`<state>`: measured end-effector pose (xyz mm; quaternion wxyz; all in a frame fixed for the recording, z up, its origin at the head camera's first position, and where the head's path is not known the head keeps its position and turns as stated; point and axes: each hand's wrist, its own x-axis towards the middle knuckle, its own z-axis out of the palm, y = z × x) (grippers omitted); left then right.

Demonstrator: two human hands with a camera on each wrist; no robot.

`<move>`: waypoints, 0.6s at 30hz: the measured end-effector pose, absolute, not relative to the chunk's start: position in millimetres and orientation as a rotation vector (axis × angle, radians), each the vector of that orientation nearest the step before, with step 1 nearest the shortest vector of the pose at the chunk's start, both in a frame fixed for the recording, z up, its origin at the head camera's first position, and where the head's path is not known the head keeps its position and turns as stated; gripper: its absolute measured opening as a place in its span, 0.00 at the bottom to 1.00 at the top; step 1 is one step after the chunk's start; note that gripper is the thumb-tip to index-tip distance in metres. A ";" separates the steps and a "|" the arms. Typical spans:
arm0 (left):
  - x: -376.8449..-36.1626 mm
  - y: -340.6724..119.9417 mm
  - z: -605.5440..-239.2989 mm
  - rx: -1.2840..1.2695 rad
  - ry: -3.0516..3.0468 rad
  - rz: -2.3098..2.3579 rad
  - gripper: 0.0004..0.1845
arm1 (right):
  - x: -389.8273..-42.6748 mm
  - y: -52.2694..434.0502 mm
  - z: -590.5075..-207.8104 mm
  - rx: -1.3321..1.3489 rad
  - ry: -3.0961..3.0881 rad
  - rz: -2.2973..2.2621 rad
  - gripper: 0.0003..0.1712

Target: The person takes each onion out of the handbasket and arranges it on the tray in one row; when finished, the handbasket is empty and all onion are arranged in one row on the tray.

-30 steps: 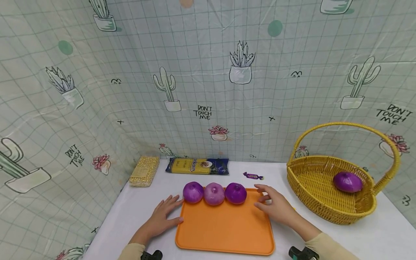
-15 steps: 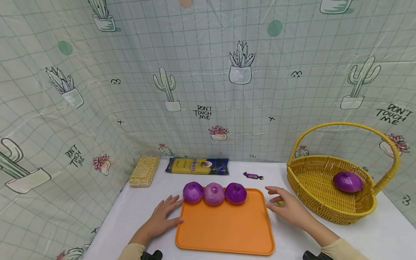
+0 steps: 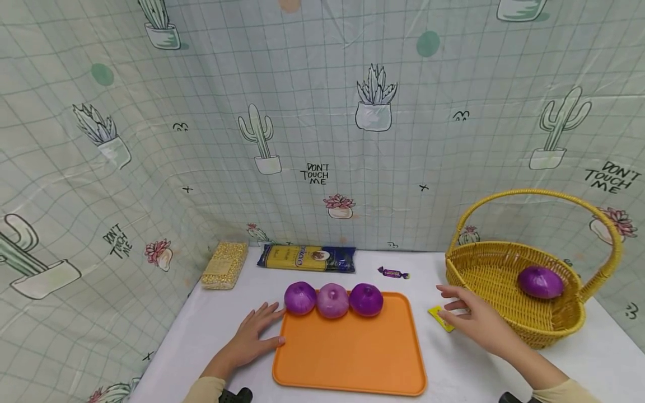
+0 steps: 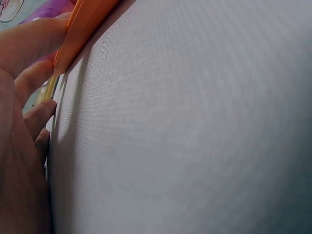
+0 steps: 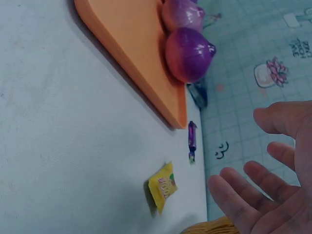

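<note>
Three purple onions line the far edge of an orange tray. My left hand lies flat on the white table, fingers straight, touching the tray's left rim. My right hand hovers open over the table between the tray and a yellow wicker basket, just above a small yellow sachet. Its spread fingers hold nothing. A fourth purple onion lies in the basket.
A purple wrapped candy, a blue-and-yellow pasta packet and a bag of yellow grains lie near the back of the table. Cactus-print sheeting walls the back and the sides. The basket's tall handle arches over it.
My right hand moved from the tray's far right corner rightward to the basket's near rim, uncovering the yellow sachet. My left hand, the tray and the onions stayed put.
</note>
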<state>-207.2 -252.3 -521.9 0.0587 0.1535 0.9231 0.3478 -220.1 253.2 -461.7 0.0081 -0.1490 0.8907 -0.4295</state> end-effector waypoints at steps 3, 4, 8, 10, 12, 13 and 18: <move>-207.4 -251.3 -523.4 0.465 2.797 1.059 0.37 | -218.5 262.8 -454.5 -0.433 2.804 -1.308 0.34; -207.7 -251.4 -523.6 0.467 2.799 1.056 0.37 | -217.8 265.6 -453.2 -0.430 2.813 -1.303 0.33; -208.0 -251.2 -524.3 0.467 2.795 1.050 0.37 | -216.1 276.8 -448.9 -0.436 2.868 -1.293 0.31; -208.4 -251.0 -525.2 0.460 2.795 1.048 0.37 | -216.0 282.6 -447.0 -0.436 2.898 -1.282 0.31; -208.1 -251.1 -524.8 0.459 2.794 1.049 0.37 | -216.2 288.9 -444.9 -0.424 2.922 -1.261 0.31; -207.9 -251.1 -524.4 0.460 2.794 1.050 0.37 | -216.2 291.7 -443.6 -0.409 2.937 -1.243 0.31; -207.2 -251.4 -523.6 0.461 2.794 1.053 0.37 | -217.0 305.1 -438.5 -0.351 2.970 -1.180 0.33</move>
